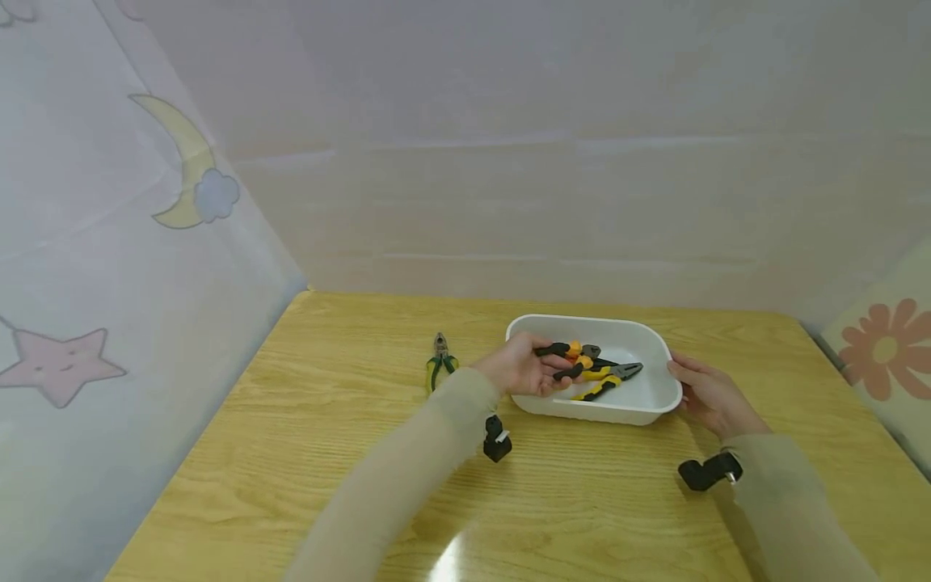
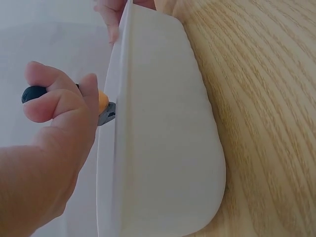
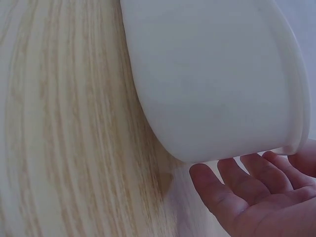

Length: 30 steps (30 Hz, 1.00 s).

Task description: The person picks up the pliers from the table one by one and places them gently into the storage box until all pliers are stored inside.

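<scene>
My left hand is over the left part of a white plastic tub and grips pliers with black and orange handles. In the left wrist view, curled fingers of the left hand wrap a black handle, and the grey head of the pliers reaches the tub's rim. Inside the tub lie yellow and black pliers, partly covered by the held pair. My right hand holds the tub's right end, thumb at the rim and fingers against the outer wall.
Pliers with green and yellow handles lie on the wooden table, left of the tub, close to the left forearm. A pale wall sheet rises behind the table's back edge. Each wrist carries a black camera mount.
</scene>
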Each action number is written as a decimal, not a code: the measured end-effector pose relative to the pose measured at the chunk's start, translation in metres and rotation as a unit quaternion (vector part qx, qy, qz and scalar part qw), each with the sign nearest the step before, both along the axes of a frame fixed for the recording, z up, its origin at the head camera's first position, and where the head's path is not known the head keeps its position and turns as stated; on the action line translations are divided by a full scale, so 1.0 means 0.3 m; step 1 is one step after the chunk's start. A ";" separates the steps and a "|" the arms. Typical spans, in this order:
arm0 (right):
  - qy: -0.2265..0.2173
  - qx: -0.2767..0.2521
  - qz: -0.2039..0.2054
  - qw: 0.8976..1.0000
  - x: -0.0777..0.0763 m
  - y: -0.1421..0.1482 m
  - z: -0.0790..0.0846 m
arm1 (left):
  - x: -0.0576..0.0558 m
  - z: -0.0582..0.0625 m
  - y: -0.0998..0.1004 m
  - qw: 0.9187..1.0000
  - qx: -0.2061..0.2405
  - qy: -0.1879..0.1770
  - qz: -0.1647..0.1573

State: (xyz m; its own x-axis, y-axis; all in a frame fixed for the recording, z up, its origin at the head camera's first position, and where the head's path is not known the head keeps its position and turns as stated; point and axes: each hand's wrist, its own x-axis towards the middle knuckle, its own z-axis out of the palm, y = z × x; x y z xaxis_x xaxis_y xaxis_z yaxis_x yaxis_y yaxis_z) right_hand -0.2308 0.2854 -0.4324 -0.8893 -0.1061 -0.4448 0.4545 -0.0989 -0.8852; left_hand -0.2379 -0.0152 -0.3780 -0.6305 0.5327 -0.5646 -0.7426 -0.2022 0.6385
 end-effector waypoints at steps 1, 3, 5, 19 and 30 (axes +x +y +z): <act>0.001 0.000 0.001 1.000 -0.001 -0.003 0.000 | 0.001 -0.002 0.001 1.000 -0.001 0.000 0.002; 0.004 0.003 0.004 1.000 -0.003 -0.012 0.001 | 0.003 -0.008 0.000 1.000 -0.001 -0.001 0.009; 0.004 0.004 0.008 1.000 -0.008 -0.023 0.001 | 0.005 -0.015 -0.004 1.000 0.000 -0.004 0.020; 0.022 -0.006 0.008 1.000 -0.006 -0.032 -0.001 | 0.002 -0.041 0.027 0.999 0.000 -0.009 0.040; 0.020 0.003 -0.005 1.000 0.004 -0.015 0.000 | -0.017 -0.044 0.060 1.000 0.014 -0.014 0.023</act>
State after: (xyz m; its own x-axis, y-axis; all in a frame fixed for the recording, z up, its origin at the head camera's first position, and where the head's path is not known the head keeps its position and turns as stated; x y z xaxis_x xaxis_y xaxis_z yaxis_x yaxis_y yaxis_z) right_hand -0.2295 0.2809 -0.4323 -0.9077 -0.0944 -0.4088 0.4171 -0.0980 -0.9036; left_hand -0.2430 0.0028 -0.3913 -0.6391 0.5200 -0.5667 -0.7493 -0.2544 0.6115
